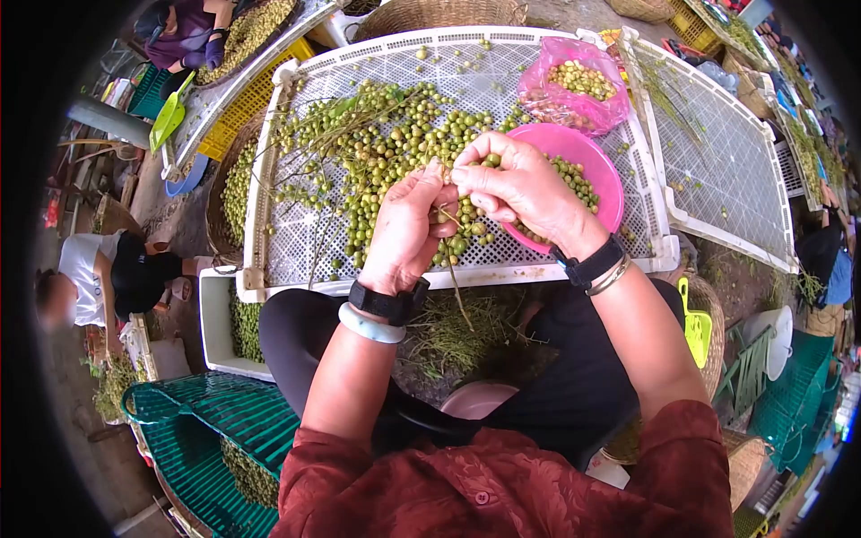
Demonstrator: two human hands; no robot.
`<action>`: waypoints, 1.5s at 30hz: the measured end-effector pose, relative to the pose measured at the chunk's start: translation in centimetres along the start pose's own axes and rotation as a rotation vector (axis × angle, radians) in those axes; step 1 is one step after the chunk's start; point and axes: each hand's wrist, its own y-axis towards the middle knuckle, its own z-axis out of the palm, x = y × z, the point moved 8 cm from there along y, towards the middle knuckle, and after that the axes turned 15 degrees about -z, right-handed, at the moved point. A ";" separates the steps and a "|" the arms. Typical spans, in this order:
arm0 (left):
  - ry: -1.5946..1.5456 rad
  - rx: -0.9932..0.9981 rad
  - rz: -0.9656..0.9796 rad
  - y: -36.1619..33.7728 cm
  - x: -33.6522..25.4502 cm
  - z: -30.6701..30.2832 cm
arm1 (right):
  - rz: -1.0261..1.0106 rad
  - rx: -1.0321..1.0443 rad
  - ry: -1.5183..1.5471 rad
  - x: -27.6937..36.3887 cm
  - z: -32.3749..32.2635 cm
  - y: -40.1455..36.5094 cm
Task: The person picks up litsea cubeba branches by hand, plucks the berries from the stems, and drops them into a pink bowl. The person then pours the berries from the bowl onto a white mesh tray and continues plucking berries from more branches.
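sprig (458, 296) gripped in left hand (405, 231), right hand (525, 186) pinching its fruit (491, 161), above tray's (296, 289) near edge.

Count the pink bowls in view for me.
2. One pink bowl sits on the white tray beneath the right hand, holding green berries; the other shows lower down, partly hidden.

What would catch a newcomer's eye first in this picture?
The left hand and right hand meet at the centre, pinching a twig over a white tray. Small green fruits lie heaped on the tray's left half, and a bright pink bowl holding more sits at its right.
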 end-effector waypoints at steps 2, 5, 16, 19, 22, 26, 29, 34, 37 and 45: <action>-0.018 0.063 0.023 0.7 0.3 -0.8 | -0.003 -0.032 -0.103 0.1 0.3 -0.1; -0.086 0.044 0.013 0.0 -0.1 -0.1 | -0.100 -0.057 -0.329 0.6 -0.7 0.0; -0.215 0.144 0.112 0.4 -0.9 -1.2 | -0.295 -0.051 -0.903 2.5 -2.6 -0.4; -0.166 0.051 0.121 -0.2 -0.9 -0.3 | -0.292 0.010 -0.502 1.2 0.5 0.1; -0.099 0.013 0.162 -0.4 -0.9 -0.6 | -0.208 0.003 -0.387 0.6 1.0 0.3; 0.099 0.016 0.124 0.3 -0.3 -1.4 | -0.135 0.039 -0.368 0.0 0.0 0.3; 0.056 -0.004 0.083 -0.5 -0.5 -0.4 | -0.062 0.067 -0.434 0.4 -0.4 0.2; 0.325 -0.118 0.164 -0.9 -1.1 -0.5 | -0.380 0.088 -1.012 2.7 0.5 -0.2; 0.426 -0.159 0.210 -0.8 -1.1 -0.8 | -0.374 0.140 -1.077 2.8 1.1 -0.3; 0.226 -0.085 0.091 -0.3 -0.3 -1.1 | -0.132 0.078 -0.562 -0.1 0.1 0.4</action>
